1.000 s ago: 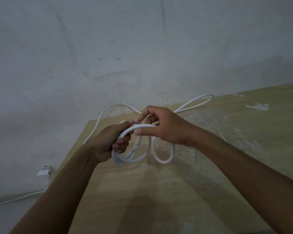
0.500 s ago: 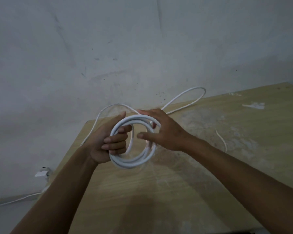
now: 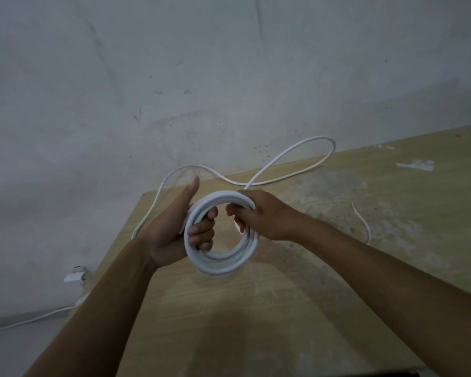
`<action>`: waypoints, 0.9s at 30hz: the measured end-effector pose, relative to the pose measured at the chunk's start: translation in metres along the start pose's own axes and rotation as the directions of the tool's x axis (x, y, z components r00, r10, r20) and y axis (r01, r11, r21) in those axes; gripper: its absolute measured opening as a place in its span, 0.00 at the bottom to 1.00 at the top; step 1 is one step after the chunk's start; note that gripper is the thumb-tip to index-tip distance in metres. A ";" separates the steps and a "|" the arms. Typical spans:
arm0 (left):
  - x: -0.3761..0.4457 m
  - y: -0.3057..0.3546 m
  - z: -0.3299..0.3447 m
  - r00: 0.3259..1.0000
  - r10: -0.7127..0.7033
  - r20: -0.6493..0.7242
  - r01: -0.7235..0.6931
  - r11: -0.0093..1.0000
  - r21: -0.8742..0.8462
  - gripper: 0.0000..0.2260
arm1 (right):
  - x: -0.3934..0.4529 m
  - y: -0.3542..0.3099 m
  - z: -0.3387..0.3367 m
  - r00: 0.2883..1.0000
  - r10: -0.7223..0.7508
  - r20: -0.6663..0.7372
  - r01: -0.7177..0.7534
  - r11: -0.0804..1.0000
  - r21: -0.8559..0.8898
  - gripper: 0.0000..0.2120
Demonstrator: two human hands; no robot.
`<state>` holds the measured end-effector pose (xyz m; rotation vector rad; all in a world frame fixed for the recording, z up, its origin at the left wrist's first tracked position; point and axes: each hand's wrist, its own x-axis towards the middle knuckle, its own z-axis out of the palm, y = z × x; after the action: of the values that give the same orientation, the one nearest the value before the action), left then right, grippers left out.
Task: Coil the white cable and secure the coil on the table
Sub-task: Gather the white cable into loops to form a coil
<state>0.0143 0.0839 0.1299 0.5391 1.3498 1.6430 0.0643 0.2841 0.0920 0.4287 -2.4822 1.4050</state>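
**Coil held above the bench, tail loose behind**

I see the white cable (image 3: 220,263) wound into a round, several-strand ring, smooth and glossy, held in the air over the bench (image 3: 297,308) between both hands. My left hand (image 3: 172,235) has its fingers curled through the ring's left side, the thumb standing straight up and free of it. My right hand (image 3: 267,219) wraps over the ring's upper right arc, fingers hooked inside the hole.

The uncoiled tail leaves from behind the right hand, runs out in a long narrow loop along the far edge of the bench, then arcs back behind the left thumb and drops off the left edge.

The bench is pale wood-grain board — scuffed, dusted with whitish smears. Behind it stands a rough grey plaster wall (image 3: 229,77), scratched and speckled. A small white plug block (image 3: 75,277) sits low at the left.
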 end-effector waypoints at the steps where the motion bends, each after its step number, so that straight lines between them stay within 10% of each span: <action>1: -0.001 0.001 0.000 1.000 0.006 -0.031 -0.004 0.998 0.061 0.28 | 0.000 0.002 -0.001 1.000 -0.026 0.015 0.026 0.999 -0.024 0.07; 6: 0.000 0.003 0.006 1.000 0.010 -0.026 -0.003 0.968 0.251 0.21 | 0.000 0.004 -0.001 0.999 -0.020 0.040 0.021 1.000 -0.020 0.11; 19: -0.017 0.020 -0.010 0.975 0.213 -0.057 -0.219 0.966 -0.136 0.20 | -0.009 0.009 -0.003 0.992 0.015 -0.128 0.007 0.985 0.173 0.14; 27: -0.041 0.029 -0.037 0.950 0.249 -0.187 -0.289 0.928 -0.237 0.22 | -0.025 0.046 -0.009 0.966 -0.067 -0.251 0.000 0.966 -0.257 0.15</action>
<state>-0.0052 0.0297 0.1540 0.4629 1.1783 2.0905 0.0711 0.3173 0.0510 0.2163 -2.3838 1.0328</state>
